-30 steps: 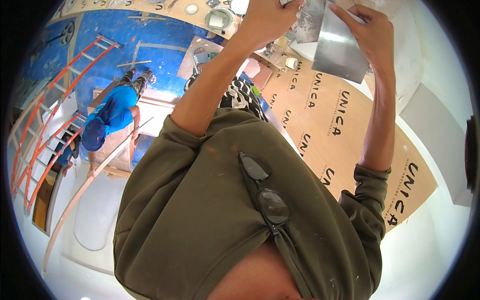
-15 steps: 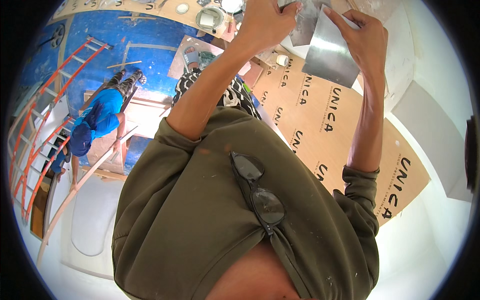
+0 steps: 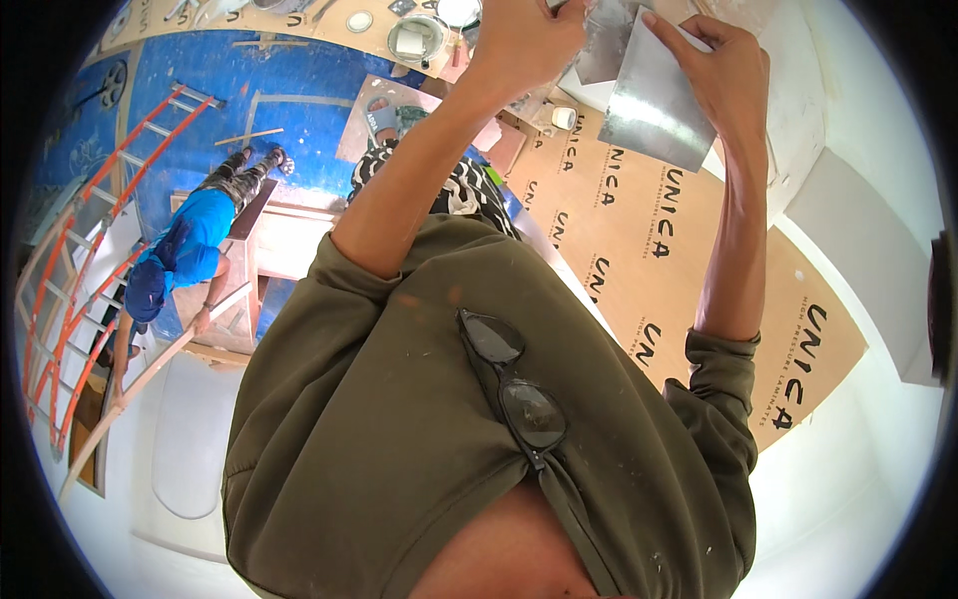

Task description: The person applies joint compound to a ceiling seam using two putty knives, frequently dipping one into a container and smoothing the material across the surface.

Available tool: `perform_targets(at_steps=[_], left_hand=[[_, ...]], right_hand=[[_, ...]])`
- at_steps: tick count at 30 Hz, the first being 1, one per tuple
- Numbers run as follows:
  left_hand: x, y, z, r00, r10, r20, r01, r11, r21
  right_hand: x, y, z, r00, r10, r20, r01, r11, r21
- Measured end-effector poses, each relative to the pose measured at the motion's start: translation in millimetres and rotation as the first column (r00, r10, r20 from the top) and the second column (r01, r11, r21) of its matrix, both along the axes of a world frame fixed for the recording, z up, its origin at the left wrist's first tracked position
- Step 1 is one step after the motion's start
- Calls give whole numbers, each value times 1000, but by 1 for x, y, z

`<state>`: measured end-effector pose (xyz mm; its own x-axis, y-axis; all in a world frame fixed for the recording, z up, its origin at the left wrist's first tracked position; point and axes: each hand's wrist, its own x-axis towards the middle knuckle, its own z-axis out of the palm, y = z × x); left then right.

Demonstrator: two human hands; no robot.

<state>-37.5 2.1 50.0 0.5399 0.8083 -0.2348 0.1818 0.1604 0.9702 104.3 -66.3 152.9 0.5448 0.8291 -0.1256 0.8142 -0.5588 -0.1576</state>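
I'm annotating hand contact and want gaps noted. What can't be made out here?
In the head view:
Left hand: partly cut off by the top edge, so its grip is unclear.
Smeared metal sheet: upper end cut off by that edge.
White container: too small to show its contents.
Patterned trousers: largely hidden by olive shirt and left forearm.
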Motion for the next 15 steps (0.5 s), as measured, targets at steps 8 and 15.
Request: perform_targets(at_steps=[8, 15], left_hand=[[2, -5, -7, 996, 34, 86, -40, 996, 80], [-2, 4, 3, 996, -60, -70, 59, 998, -8]], right_hand=[[-7, 2, -5, 996, -4, -84, 11, 996, 90], [5, -4, -6, 997, 71, 5, -71, 994, 87]])
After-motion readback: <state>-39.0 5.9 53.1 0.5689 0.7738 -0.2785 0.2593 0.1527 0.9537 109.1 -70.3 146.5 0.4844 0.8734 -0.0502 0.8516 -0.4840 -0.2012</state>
